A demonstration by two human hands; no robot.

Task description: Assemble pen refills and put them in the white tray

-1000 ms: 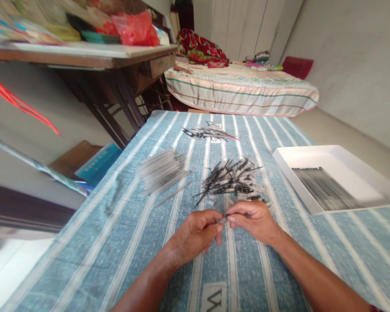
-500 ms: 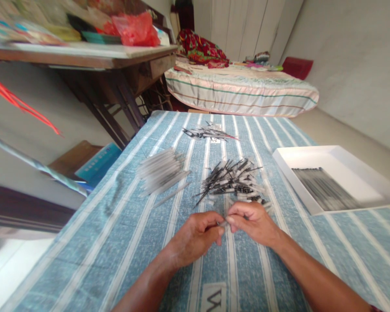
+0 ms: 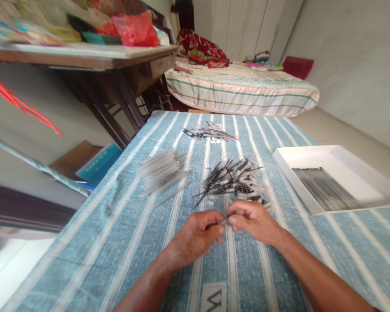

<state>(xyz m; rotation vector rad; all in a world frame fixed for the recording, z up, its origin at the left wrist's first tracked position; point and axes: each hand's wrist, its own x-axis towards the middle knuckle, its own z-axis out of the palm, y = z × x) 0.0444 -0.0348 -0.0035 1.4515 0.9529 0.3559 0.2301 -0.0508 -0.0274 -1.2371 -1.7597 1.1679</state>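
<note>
My left hand (image 3: 198, 236) and my right hand (image 3: 253, 222) meet fingertip to fingertip just above the blue striped tablecloth (image 3: 123, 242). Both are closed in a pinch on one small thin dark part (image 3: 224, 221) held between them. Just beyond my fingers lies a loose heap of thin black and silver pen parts (image 3: 232, 182). To its left lies a bundle of clear tubes (image 3: 160, 171). A smaller scatter of dark parts (image 3: 208, 131) lies farther back on the cloth.
A white tray (image 3: 344, 156) with a row of dark sticks stands at the right. A wooden table (image 3: 84, 54) piled with bags and a bed (image 3: 240, 89) are behind the cloth-covered table.
Both hands stay nearly in place; the fingers shift slightly around the small part held between them.
</note>
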